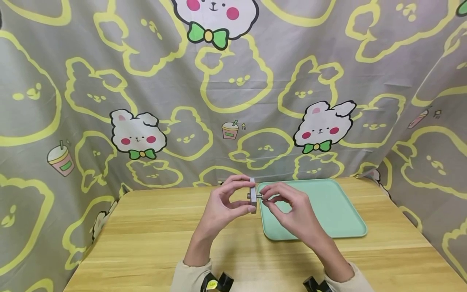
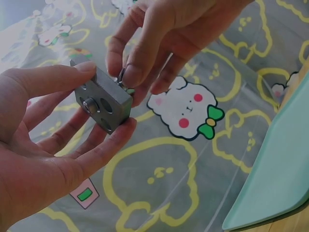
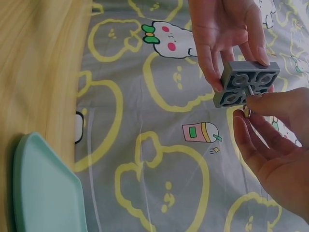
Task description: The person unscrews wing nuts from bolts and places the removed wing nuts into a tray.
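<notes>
Below centre of the frame, your left hand (image 1: 222, 205) grips the gray block (image 1: 253, 194) while your right hand (image 1: 293, 207) pinches its projecting metal pin (image 1: 259, 196); tilting the pin could jam it.

I count two hands of mine, one left (image 1: 220, 207) and one right (image 1: 300, 209), in two pale sleeves (image 1: 191, 275), with two black wrist devices (image 1: 225, 280), one at each cuff. Between my fingers there is one grey block (image 2: 108, 89) and one bolt (image 2: 90, 106); whether the shiny bit (image 3: 247, 111) at my right fingertips makes a second metal piece, I can't tell. I have one table (image 1: 153, 231) before me, and one green tray (image 1: 317, 215) toward the right of its back edge. Past that edge, my head view shows three large rabbit heads (image 1: 138, 138) and three drink cups (image 1: 230, 130), all printed on cloth (image 1: 204, 170).
</notes>
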The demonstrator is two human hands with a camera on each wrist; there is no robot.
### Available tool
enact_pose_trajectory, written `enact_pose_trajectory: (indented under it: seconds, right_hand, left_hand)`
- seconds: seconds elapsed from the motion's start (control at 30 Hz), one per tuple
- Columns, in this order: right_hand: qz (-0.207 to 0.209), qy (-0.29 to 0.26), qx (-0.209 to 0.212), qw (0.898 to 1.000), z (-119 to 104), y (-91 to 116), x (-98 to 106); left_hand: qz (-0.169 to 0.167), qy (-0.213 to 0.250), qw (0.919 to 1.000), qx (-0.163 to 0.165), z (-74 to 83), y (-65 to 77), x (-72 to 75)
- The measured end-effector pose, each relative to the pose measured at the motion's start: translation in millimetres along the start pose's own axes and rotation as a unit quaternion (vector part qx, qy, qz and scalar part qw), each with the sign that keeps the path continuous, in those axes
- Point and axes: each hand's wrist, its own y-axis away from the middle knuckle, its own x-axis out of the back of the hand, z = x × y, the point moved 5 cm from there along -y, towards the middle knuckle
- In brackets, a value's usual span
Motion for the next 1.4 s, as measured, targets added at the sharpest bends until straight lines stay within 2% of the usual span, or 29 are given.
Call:
enact_pose_trajectory:
  seconds: [0.17, 0.4, 0.5, 0.6, 0.73, 1.0, 1.17, 1.4]
  right_hand:
    - [-0.005, -0.041, -0.02, 0.999, -1, 0, 3]
    - [0.021, -0.056, -0.094, 0.994, 4, 1, 11]
    - [0.022, -0.063, -0.147, 0.987, 11, 3, 9]
    - [0.006, -0.085, -0.197, 0.977, 17, 5, 6]
    - [-0.013, -0.116, -0.229, 0.966, 19, 6, 2]
    - [-0.018, -0.13, -0.237, 0.963, 21, 7, 1]
    - [-0.007, -0.124, -0.21, 0.97, 19, 8, 0]
    - [0.007, -0.081, -0.136, 0.987, 10, 6, -3]
  left_hand:
    - [0.001, 0.003, 1.0, 0.001, 0.4, 0.7, 0.5]
    - [0.0, 0.005, 1.0, -0.004, 0.0, 0.8, 0.9]
    - [-0.001, 0.004, 1.0, -0.008, -0.5, 1.4, 0.6]
    - [0.0, 0.004, 1.0, -0.008, -0.8, 2.8, 0.4]
    - [-0.001, 0.002, 1.0, -0.007, -0.9, 2.6, -0.6]
    - [-0.005, -0.005, 0.9999, -0.01, 0.5, 0.8, -2.4]
    - [-0.005, -0.009, 0.9999, -0.009, 0.0, 0.7, -2.5]
    - [-0.005, -0.001, 0.9998, -0.02, 1.6, 1.8, -1.9]
